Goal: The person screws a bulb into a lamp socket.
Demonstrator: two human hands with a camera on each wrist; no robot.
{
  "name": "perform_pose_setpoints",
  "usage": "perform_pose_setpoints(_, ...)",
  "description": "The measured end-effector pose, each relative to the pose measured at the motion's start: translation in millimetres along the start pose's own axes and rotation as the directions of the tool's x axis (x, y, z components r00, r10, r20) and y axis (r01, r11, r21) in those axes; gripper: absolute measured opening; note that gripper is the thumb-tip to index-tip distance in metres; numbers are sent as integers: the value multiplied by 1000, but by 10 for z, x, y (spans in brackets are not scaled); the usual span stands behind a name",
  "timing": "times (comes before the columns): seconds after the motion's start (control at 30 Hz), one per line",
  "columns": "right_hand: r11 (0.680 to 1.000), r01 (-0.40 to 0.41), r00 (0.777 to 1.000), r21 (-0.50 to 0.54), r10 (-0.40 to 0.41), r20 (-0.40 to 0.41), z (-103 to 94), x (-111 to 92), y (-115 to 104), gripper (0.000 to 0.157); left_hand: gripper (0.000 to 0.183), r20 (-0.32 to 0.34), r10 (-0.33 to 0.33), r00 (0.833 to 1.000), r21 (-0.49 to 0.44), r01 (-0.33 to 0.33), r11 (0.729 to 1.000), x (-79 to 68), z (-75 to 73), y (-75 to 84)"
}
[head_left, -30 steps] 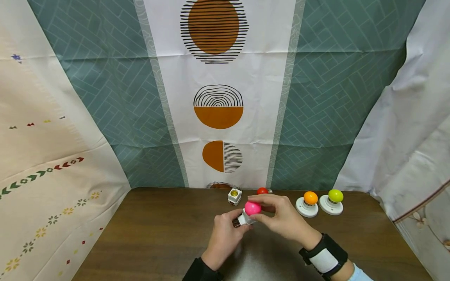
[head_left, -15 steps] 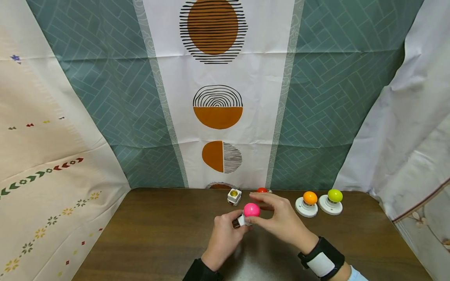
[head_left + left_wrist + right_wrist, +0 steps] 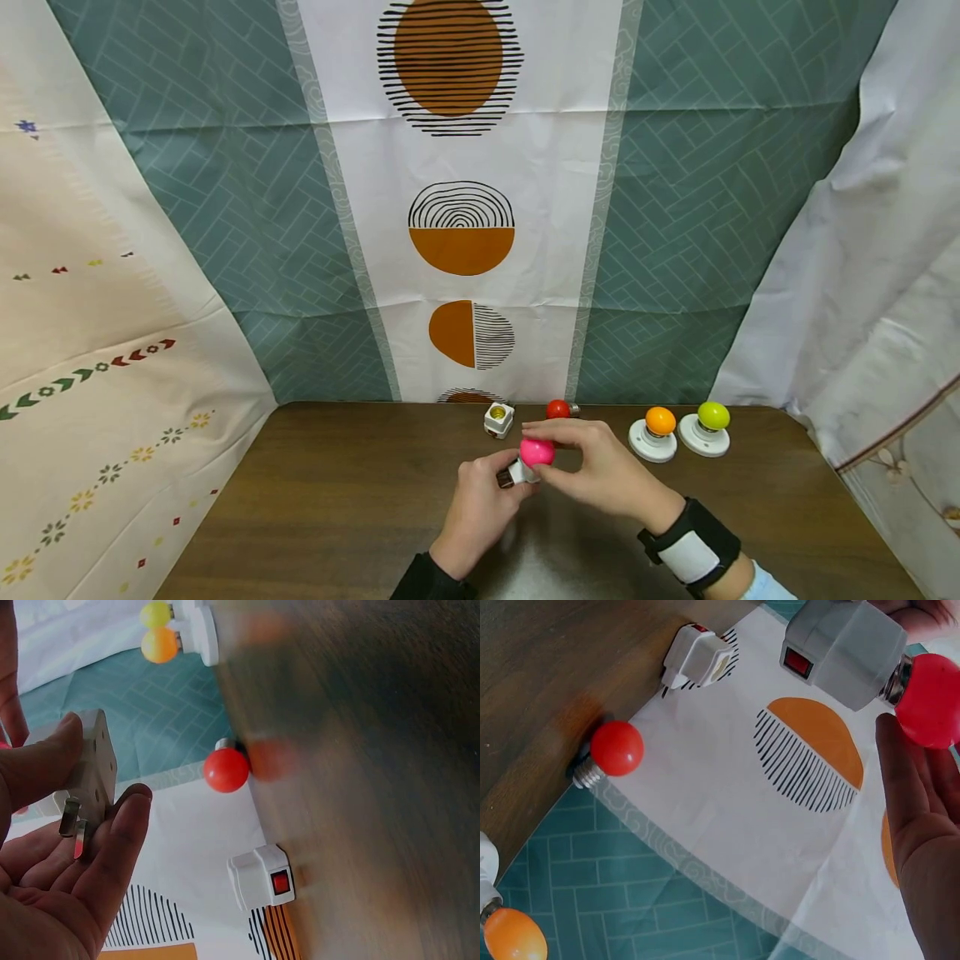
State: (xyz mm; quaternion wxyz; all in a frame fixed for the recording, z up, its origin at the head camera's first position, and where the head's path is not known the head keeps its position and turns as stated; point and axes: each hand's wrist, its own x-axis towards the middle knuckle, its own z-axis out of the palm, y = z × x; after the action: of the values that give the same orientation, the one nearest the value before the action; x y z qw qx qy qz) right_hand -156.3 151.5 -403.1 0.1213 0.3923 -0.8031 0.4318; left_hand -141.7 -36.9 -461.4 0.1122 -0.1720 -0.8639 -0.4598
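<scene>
Over the middle of the table, my left hand grips a white plug-in lamp socket between thumb and fingers. Two metal prongs stick out of its back in the left wrist view, and a red switch shows on its side. A pink light bulb sits at the socket's mouth, with part of its metal screw base visible in the right wrist view. My right hand holds the bulb's globe, fingers above and thumb below. How deep the base sits is hard to tell.
Behind the hands, a second plug-in socket stands on the wooden table. A red bulb lies near the back edge. To the right are an orange bulb and a yellow-green bulb on round white bases. Patterned cloth hangs behind.
Half a second ago the right fingers were spread off the top of the pink bulb; now they are closed on it again. The left hand and socket have stayed nearly still.
</scene>
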Motion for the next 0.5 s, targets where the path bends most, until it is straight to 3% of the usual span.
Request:
perform_pose_setpoints(0.27,990,-132,989,48,135,-53,12,5,8,39,41,5,-2,1000,-21,3,1000,-4,5,-4)
perform_pose_setpoints(0.5,985,-171,974,38,174,-142,43,-25,7,38,41,6,-3,1000,-14,3,1000,-16,-3,10)
